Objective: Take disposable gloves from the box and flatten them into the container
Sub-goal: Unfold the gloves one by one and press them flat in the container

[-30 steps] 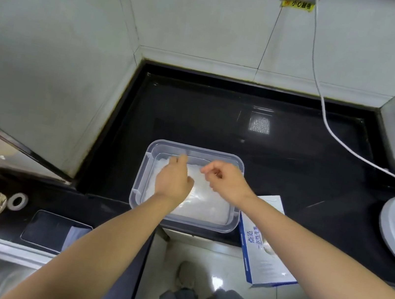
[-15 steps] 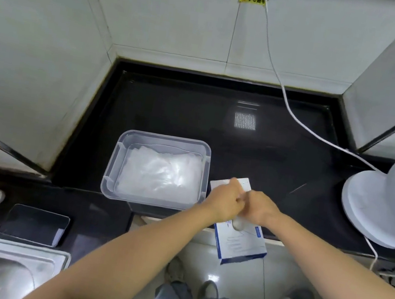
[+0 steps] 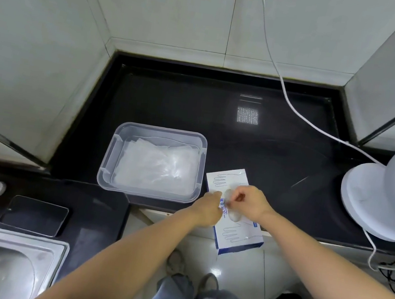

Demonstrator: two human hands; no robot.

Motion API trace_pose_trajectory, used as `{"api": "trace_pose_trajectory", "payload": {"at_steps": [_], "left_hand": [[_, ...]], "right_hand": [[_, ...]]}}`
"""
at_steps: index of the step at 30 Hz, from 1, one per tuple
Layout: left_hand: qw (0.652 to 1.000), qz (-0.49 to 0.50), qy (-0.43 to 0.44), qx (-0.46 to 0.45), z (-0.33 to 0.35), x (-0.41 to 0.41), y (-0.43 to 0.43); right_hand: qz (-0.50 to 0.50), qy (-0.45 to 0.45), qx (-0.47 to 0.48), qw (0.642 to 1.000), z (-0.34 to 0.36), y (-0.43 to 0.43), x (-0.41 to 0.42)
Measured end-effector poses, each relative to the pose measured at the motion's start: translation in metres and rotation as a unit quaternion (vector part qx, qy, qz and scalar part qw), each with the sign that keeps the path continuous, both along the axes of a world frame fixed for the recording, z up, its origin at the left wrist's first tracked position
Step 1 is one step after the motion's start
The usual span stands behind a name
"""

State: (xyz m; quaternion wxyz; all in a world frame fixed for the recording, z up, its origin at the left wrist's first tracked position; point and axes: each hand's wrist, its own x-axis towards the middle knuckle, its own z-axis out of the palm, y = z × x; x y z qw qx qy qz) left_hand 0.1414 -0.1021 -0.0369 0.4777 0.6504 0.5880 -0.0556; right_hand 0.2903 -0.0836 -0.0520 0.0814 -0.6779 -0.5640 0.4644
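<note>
- Clear container (image 3: 111,161) on the black counter (image 3: 279,162): we see a flat layer of see-thru gloves (image 3: 156,171) inside, covering most of the bottom.
- Glove box (image 3: 239,238) lies flat, printed face up, just right of the container w/ a thin gap between.
- Box's long axis runs far-left to near-right; its near end hangs past the counter edge.
- Right hand (image 3: 251,203) is over the box's middle, fingertips pinched on a bit of clear glove (image 3: 229,195) at the box's top opening.
- Left hand (image 3: 207,210) rests vs. the box's left edge, btw. box and container; we can't tell how its fingers lie.
- White fan (image 3: 374,200) stands well right of the box.
</note>
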Motion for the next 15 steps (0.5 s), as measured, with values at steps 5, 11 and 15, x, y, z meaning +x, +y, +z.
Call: {"api": "trace_pose_trajectory", "payload": {"at_steps": [5,11,15], "left_hand": [[1.000,-0.021,0.022,-0.006,0.001,0.005,-0.001],[0.988,0.137,-0.073,-0.016,0.014,0.008,0.005],[0.928,0.298,-0.224,0.009,0.038,0.007,0.016]], "right_hand": [[-0.132,0.240,0.039,0.961,0.024,0.016,0.015],[-0.141,0.255,0.036,0.956,0.045,0.022,0.017],[-0.117,0.272,0.019,0.955,0.049,0.018,0.012]]}}
